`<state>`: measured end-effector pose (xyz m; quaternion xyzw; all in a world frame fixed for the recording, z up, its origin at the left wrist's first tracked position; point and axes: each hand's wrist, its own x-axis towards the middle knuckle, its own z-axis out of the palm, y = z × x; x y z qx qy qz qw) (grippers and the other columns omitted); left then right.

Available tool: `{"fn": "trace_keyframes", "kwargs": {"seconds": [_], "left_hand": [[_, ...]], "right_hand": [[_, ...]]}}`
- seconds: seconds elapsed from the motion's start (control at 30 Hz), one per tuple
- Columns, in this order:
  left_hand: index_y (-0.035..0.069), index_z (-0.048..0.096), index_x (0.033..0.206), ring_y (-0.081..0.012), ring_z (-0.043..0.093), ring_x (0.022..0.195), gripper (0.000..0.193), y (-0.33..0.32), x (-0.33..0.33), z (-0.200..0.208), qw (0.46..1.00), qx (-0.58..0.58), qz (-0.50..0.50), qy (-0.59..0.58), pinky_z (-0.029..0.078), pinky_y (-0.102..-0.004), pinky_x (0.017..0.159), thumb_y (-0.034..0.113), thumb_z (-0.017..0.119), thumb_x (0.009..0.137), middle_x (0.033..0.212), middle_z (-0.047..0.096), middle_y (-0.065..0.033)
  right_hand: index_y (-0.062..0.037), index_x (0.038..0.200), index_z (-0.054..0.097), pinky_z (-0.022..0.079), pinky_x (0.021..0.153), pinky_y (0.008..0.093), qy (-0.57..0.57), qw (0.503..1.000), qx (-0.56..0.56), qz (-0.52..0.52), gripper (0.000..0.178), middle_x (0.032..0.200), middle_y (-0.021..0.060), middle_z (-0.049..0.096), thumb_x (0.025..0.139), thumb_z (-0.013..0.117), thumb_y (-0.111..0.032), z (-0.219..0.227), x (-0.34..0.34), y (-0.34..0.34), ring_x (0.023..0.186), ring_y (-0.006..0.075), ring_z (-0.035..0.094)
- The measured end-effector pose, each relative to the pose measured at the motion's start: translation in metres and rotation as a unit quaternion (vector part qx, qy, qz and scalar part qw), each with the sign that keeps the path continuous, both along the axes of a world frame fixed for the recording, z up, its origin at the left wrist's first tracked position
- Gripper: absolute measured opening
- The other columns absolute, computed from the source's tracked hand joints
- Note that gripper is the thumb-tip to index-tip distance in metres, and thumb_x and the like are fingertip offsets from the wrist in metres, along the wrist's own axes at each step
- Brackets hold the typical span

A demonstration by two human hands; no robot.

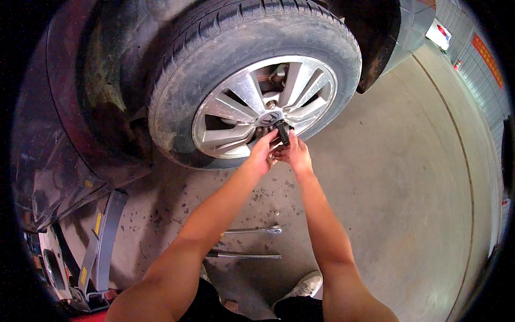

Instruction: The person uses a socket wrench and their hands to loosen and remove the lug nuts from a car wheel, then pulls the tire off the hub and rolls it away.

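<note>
In front of me is a car wheel with a black tyre (188, 75) and a silver alloy rim (244, 88), its centre cap (270, 118) in the middle. A black cylindrical socket (282, 132) points out from the rim just below the cap, at the lug nuts. My left hand (263, 152) has its fingers closed on the socket's left side. From the right, my right hand (296, 154) pinches the same socket, thumb and fingers around its outer end. The fingertips of both hands nearly meet beneath it. Whether the socket is seated on a nut is hidden.
On the concrete floor below my arms lie a ratchet wrench (263, 230) and a long metal bar (252, 256). A grey lift arm (110, 241) stands at the lower left under the dark car body (59, 139). My shoe (306, 284) is near the bar.
</note>
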<state>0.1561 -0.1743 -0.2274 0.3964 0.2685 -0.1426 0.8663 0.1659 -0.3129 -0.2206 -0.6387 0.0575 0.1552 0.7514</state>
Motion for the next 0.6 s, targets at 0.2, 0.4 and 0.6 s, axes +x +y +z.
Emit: {"fn": "trace_keyframes", "kwargs": {"seconds": [0.2, 0.4, 0.6], "left_hand": [[0.018, 0.068, 0.111, -0.0229, 0.058, 0.105, 0.035, -0.002, 0.001, -0.003, 1.0, 0.007, 0.027, 0.009, 0.044, -0.0402, 0.094, 0.046, 0.075, 0.091, 0.115, 0.065, -0.0013], [0.017, 0.067, 0.107, -0.0207, 0.06, 0.1, 0.032, 0.006, 0.001, -0.005, 0.998, 0.012, -0.024, -0.049, 0.047, -0.0391, 0.09, 0.043, 0.076, 0.091, 0.109, 0.067, -0.0004], [0.015, 0.068, 0.099, -0.0197, 0.064, 0.082, 0.03, -0.008, -0.002, 0.011, 0.998, 0.056, 0.022, 0.007, 0.05, -0.0389, 0.081, 0.045, 0.068, 0.096, 0.095, 0.07, -0.0008]], "right_hand": [[0.0029, 0.121, 0.059, 0.062, 0.075, 0.0353, -0.361, 0.871, -0.321, -0.085, 0.04, 0.095, 0.0151, 0.072, 0.101, 0.066, -0.031, -0.002, -0.011, 0.005, 0.081, 0.0249, 0.074], [0.0093, 0.117, 0.059, 0.063, 0.074, 0.035, 0.032, 0.999, -0.001, 0.015, 0.047, 0.1, 0.016, 0.072, 0.099, 0.07, -0.032, -0.016, 0.013, 0.009, 0.081, 0.024, 0.075], [0.0062, 0.134, 0.049, 0.058, 0.081, 0.0426, -0.229, 0.943, -0.238, -0.052, 0.061, 0.11, 0.0205, 0.071, 0.096, 0.067, -0.038, 0.008, -0.015, 0.009, 0.09, 0.0322, 0.074]]}}
